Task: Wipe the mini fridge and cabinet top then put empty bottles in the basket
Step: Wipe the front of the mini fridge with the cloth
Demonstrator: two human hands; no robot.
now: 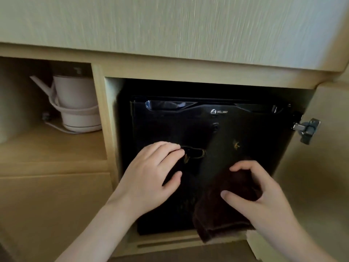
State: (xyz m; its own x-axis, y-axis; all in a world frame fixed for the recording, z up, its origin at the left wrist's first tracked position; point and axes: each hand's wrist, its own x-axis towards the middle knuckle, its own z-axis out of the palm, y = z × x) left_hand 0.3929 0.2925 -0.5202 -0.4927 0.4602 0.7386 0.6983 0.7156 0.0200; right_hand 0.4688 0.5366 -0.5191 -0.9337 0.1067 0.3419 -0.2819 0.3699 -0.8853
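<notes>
A black mini fridge (236, 133) with a white logo stands inside a light wood cabinet (105, 114). My left hand (151, 173) lies against the fridge door at its middle left, fingers bent, fingertips beside a small dark handle (194, 152). My right hand (255, 193) grips a dark brown cloth (222, 210) against the lower right of the door, thumb and fingers curled round its bunched top. The cloth hangs down to the cabinet's bottom edge. No bottles or basket are in view.
A white electric kettle (75, 103) on its base sits on the open shelf (54, 146) to the left. The pale cabinet top (170, 25) overhangs above. A metal door hinge (307, 129) juts from the cabinet's right side wall.
</notes>
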